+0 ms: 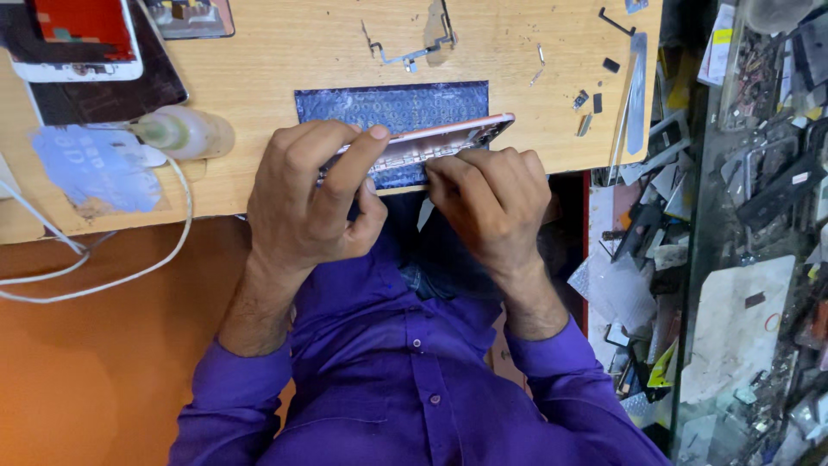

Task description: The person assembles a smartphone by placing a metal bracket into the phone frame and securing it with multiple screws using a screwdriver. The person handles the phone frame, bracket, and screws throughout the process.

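Right now my left hand [310,203] and my right hand [492,207] both have hold of a pink-framed phone body [431,142], tilted up on its long edge at the middle of the frame, just above the near edge of the wooden table [285,60]. My left grip is closed around the phone's left end, with the index finger curled over the top rim and the thumb pressing from below. My right grip is closed too, fingers bunched tight against the lower edge of the frame near its middle; whether something small is pinched between those fingertips I cannot tell. Behind the phone lies a blue patterned mat [392,105], flat on the table and partly hidden by the phone.

At the left of the frame a small clear bottle [183,132] lies on its side; its contents do not show plainly. Beside it sits a pale blue scrap of film [95,166], and a white cable [164,250] loops off the table edge. In the upper left corner rests a white phone screen [82,39] on a dark panel. Small metal parts [410,53] lie scattered along the top. On the right stands a glass case [750,259] crammed with loose phone parts and panels.
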